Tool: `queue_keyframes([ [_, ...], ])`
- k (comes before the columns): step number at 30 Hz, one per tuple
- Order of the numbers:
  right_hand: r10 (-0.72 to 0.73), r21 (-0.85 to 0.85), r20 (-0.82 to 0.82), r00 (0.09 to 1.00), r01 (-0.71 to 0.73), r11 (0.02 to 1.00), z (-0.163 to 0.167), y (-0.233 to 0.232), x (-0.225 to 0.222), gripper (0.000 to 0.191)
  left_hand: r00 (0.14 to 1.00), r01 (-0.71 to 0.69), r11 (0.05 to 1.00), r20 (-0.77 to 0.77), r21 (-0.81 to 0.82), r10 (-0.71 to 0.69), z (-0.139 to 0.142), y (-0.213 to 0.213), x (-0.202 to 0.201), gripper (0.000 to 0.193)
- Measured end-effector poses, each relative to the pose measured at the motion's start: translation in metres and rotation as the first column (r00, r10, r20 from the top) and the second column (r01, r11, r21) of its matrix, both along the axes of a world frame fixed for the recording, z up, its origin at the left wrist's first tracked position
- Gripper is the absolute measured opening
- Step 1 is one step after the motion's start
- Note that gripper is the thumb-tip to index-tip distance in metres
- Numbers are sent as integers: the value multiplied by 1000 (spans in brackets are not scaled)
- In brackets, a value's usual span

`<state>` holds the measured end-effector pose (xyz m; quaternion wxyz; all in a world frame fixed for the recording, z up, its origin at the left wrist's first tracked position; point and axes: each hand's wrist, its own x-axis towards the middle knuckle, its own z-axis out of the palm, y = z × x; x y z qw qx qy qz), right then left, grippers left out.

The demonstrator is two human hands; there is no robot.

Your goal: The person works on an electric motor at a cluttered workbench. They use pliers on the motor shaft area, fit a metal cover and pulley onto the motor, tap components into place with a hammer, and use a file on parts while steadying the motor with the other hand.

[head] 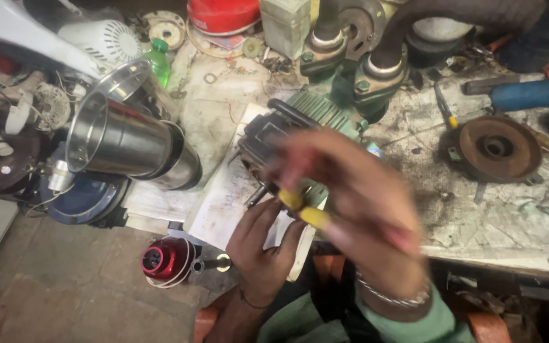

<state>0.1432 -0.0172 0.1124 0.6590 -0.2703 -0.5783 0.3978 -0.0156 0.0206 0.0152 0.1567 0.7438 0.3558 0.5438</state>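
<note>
Blurred closest to me, my right hand (357, 190) pinches a yellow-handled tool (303, 208) against the dark finned motor block (274, 143) on the cluttered worktop (509, 209); my left hand (263, 244), fingers spread, steadies below. Keeping the tool square should prevent slipping. White stained paper (223, 203) lies underneath; 1 red round tin (222, 14) sits far back.

Blurred right hand (357, 190) perhaps hides motor (274, 136)

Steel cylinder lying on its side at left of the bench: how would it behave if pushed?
The steel cylinder probably rolls easily: it lies on its round side atop clutter. Its polished, mirror-like wall likely makes it slippery to grip. It looks hollow with an open mouth, so possibly light for its size, and liable to dent.
</note>
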Motion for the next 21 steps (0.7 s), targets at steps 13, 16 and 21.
queue_keyframes([
  [13, 18, -4, -12, 1000, -18, 1000, 20, 8, 0, 42, 1000, 22, 1000, -22, 19, -21, -6, 5, -6, 36],
  [16, -67, -99, 337, 939, 107, 989, 38, 42, -22, 43, 979, 82, 969, 200, -231, -36, -9, 0, 2, 22],
  [21, 2, -37, 227, 974, 6, 999, 1, 33, -6, 44, 989, 42, 986, 150, -163, -17, -3, -3, 4, 30],
])
